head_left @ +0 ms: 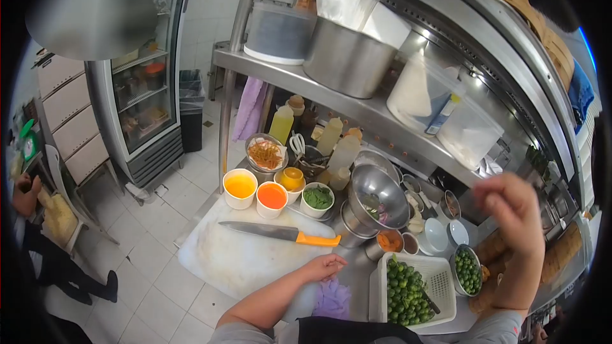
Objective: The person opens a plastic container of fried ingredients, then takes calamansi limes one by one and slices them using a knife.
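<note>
My left hand (324, 267) rests at the right edge of the white cutting board (223, 255), its fingers loosely curled above a purple cloth (332, 298). Just behind it, a knife with an orange handle (317, 239) lies on the board, blade pointing left. My right hand (508, 202) is raised at the right, over the counter's far side, with its fingers bent and blurred; whether it holds anything cannot be made out. Between my arms stands a white basket (449, 280) of small green limes (405, 293). A bowl of limes (467, 271) sits to its right.
Behind the board stand tubs of yellow liquid (240, 186), orange liquid (271, 196) and green leaves (317, 198). A metal bowl (380, 194) rests on containers. A steel shelf (287, 83) hangs over the counter. Another person (57, 255) stands at the far left.
</note>
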Action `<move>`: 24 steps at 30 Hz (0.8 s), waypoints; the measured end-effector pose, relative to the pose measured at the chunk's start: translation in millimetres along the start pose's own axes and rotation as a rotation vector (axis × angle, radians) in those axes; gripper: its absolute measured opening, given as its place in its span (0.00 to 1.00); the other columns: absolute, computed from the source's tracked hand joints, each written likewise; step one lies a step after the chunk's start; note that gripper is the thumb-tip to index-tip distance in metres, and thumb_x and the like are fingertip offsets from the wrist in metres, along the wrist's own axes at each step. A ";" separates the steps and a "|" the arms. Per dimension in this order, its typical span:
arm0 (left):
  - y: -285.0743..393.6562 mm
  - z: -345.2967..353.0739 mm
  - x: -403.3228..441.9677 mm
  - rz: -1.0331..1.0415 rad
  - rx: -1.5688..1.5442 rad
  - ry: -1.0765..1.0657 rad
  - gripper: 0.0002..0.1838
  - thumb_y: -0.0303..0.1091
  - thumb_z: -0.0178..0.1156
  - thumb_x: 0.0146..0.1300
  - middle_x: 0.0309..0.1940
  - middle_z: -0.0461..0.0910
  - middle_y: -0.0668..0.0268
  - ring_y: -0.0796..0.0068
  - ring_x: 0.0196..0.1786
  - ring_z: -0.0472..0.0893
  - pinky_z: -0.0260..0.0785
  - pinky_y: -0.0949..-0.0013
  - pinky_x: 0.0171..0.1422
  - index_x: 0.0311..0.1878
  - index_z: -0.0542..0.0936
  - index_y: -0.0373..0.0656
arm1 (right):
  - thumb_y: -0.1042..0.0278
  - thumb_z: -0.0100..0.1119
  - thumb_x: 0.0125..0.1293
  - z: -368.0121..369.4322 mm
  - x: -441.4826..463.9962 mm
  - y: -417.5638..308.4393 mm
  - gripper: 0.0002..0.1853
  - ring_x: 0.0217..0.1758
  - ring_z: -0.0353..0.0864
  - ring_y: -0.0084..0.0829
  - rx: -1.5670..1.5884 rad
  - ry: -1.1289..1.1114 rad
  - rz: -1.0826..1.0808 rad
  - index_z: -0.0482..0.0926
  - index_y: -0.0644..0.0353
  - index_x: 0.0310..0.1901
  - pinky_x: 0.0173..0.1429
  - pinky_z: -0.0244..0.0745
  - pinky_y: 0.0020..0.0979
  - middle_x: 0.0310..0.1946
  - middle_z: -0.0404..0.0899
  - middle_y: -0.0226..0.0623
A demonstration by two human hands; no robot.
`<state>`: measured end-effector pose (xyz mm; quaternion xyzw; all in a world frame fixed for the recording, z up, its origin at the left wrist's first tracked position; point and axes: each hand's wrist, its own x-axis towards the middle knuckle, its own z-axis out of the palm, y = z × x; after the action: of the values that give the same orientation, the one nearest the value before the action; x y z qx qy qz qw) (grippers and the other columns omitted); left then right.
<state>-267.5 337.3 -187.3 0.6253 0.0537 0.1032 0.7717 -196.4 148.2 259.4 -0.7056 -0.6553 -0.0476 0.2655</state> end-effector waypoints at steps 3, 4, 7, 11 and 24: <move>1.0 -11.3 -0.9 -0.009 -0.124 0.164 0.12 0.35 0.52 0.68 0.22 0.71 0.73 0.85 0.19 0.67 0.61 0.79 0.23 0.52 0.74 0.44 | 0.72 0.57 0.61 54.8 -21.5 4.2 0.13 0.39 0.81 0.37 0.067 -0.421 0.097 0.78 0.65 0.48 0.45 0.75 0.32 0.39 0.80 0.42; -1.4 -13.8 3.9 0.064 -0.195 0.318 0.11 0.34 0.52 0.68 0.21 0.70 0.73 0.85 0.18 0.66 0.61 0.79 0.23 0.51 0.75 0.43 | 0.70 0.57 0.61 85.2 -28.4 11.6 0.15 0.41 0.81 0.41 0.070 -0.584 0.183 0.77 0.64 0.50 0.47 0.75 0.36 0.41 0.79 0.45; 5.3 -24.4 2.2 0.149 -0.281 0.518 0.10 0.34 0.52 0.68 0.19 0.69 0.73 0.85 0.17 0.65 0.60 0.78 0.21 0.47 0.76 0.42 | 0.59 0.56 0.61 212.9 -71.0 73.4 0.33 0.55 0.74 0.51 -0.188 -0.910 0.219 0.59 0.60 0.66 0.59 0.71 0.43 0.59 0.66 0.52; 3.9 -20.6 2.3 0.084 -0.226 0.531 0.09 0.33 0.52 0.68 0.18 0.69 0.72 0.84 0.17 0.66 0.60 0.78 0.20 0.46 0.76 0.41 | 0.66 0.58 0.59 343.2 -117.7 117.6 0.36 0.55 0.73 0.55 -0.165 -0.972 0.329 0.55 0.67 0.66 0.59 0.70 0.44 0.60 0.62 0.60; 77.3 1.7 -10.1 0.828 0.592 0.718 0.09 0.27 0.62 0.59 0.30 0.77 0.64 0.79 0.22 0.72 0.66 0.76 0.24 0.43 0.77 0.40 | 0.64 0.54 0.61 306.8 -88.2 111.5 0.25 0.53 0.76 0.50 -0.092 -1.088 0.263 0.68 0.58 0.61 0.57 0.71 0.43 0.50 0.76 0.51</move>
<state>-284.2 348.6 -112.0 0.7078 0.0893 0.5785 0.3954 -188.6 202.9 -74.2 -0.7151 -0.6017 0.3279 -0.1381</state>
